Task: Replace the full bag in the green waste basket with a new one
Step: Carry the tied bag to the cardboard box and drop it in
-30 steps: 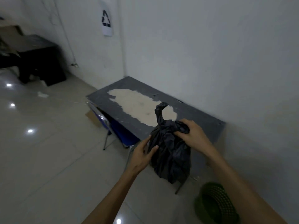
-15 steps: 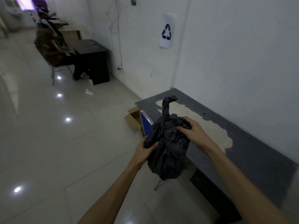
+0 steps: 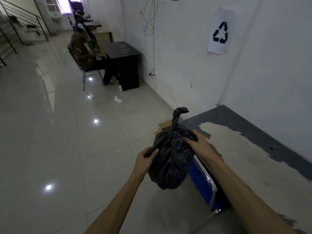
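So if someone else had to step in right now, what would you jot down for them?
Left hand grips the side of the black bag; right hand grips it near the knot.
The bag is tied shut and held in the air beside the grey table.
Done: full bag out and knotted.
Left: get rid of it and fit a new bag. The green basket is not in view.

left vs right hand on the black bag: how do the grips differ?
The left hand pinches the black bag at its side, lower down; the right hand grips its top, just below the knot. The left thumb faces the camera; the right hand shows its back. Both hold the bag in the air.
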Demonstrator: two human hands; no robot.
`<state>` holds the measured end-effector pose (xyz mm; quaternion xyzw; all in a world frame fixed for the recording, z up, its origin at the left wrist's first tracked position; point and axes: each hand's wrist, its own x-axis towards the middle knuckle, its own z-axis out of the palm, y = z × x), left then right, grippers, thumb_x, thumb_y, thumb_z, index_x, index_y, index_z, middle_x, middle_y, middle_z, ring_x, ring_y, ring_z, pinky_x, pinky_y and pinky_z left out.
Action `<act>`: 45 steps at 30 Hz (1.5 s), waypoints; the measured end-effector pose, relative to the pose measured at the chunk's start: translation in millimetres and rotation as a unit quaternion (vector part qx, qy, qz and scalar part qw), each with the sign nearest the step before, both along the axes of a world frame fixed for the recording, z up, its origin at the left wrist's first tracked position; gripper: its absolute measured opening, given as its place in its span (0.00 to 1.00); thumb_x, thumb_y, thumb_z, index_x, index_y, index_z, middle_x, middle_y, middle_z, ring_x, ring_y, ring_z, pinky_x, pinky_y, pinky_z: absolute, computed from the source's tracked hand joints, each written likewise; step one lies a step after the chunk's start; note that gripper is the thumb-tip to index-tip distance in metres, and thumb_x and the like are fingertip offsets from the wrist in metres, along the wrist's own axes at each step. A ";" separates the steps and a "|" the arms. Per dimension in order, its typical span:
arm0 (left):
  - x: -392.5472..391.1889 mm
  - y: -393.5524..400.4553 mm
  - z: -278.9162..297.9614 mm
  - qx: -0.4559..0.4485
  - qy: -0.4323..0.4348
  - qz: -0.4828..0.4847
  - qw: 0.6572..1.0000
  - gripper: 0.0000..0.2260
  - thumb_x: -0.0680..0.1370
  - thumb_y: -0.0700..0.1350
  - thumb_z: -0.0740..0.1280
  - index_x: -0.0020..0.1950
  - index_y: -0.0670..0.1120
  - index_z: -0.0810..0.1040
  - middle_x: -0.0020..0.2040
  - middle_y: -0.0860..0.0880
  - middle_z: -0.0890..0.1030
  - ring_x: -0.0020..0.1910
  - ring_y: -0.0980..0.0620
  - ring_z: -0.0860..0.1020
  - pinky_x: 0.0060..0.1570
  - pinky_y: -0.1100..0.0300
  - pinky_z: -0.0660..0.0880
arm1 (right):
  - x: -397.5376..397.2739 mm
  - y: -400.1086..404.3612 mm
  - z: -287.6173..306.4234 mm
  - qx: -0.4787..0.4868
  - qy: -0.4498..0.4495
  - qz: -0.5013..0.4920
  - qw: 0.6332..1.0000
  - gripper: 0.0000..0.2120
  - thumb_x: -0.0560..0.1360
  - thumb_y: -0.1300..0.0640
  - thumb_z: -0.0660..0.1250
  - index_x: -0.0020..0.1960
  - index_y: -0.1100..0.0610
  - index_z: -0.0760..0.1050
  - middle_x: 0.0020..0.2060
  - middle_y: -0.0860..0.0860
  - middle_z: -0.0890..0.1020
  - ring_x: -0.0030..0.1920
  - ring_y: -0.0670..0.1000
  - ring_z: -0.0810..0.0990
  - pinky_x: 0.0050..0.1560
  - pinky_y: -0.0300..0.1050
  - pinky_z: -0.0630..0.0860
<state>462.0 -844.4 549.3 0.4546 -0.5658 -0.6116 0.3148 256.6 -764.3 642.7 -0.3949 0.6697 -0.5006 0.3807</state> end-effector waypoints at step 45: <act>-446.2 -718.5 -408.8 0.071 -0.136 -0.224 0.962 0.30 0.64 0.58 0.72 0.63 0.47 0.78 0.55 0.51 0.83 0.53 0.50 0.82 0.53 0.47 0.80 | -370.7 -681.6 -388.2 0.177 -0.019 -0.227 0.958 0.13 0.75 0.54 0.71 0.59 0.50 0.75 0.53 0.48 0.81 0.55 0.49 0.79 0.60 0.51 0.77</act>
